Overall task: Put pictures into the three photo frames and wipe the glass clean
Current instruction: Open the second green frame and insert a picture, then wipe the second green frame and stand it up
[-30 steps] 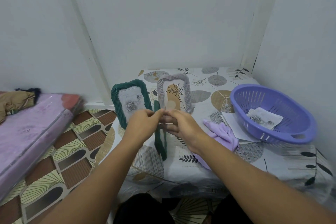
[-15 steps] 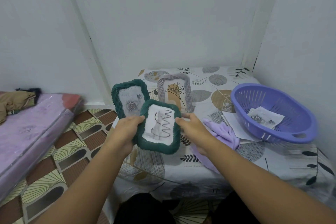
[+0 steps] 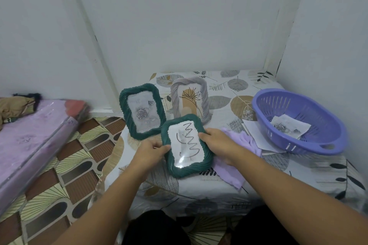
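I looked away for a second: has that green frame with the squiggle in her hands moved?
Yes. The squiggle frame has turned face-up and come down toward the tablecloth, now lower against the standing rose frame.

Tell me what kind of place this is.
Probably a room in a home: a low table with a leaf-print cloth set in a white-walled corner, a wrapped purple mattress on a patterned floor, and a purple basket.
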{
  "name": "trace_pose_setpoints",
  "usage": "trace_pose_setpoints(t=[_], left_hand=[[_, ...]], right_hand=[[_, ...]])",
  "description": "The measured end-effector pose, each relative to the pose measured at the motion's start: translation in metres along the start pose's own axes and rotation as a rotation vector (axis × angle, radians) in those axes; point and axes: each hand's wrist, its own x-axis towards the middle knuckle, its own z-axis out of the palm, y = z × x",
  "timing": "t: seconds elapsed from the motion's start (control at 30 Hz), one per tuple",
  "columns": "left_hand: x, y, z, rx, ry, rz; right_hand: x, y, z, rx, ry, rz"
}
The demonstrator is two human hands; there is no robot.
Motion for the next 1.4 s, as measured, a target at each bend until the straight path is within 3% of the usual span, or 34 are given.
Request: trace_pose_setpoints(t=[0.07,0.3,0.5,0.6,0.87,1.0,1.17,1.4], left_hand=[[0.002,-0.005,0.002,0.131,0.041,0.02],[0.002,-0.011,-0.001,0.478,0.111,0.098],[0.009,-0.012,0.001,0.606,0.134,0.219],[0.019,-0.019,0.001,0.623,0.153,0.292],[0.027,-0.039,0.003,0.552,0.143,0.346],[0.027,-0.041,0.005,0.555,0.162,0.395],[0.034,-0.036,-0.001,0.593,0.096,0.448],[0.034,-0.041,0.004,0.568,0.125,0.567]], right_hand=[[0.001,0.001,-0.003,-0.24,0.073,-0.049],[-0.002,0.003,-0.025,-0.621,0.147,-0.194],[-0.011,0.001,-0.052,-0.877,-0.201,-0.171],[-0.014,0.004,-0.058,-0.947,-0.266,-0.16],[-0.006,0.02,-0.059,-0.867,-0.126,-0.299],[0.0,0.019,-0.055,-0.601,0.084,-0.361],[0.002,0.003,-0.041,-0.282,0.217,-0.397],[0.021,0.002,-0.008,-0.339,0.076,-0.495]])
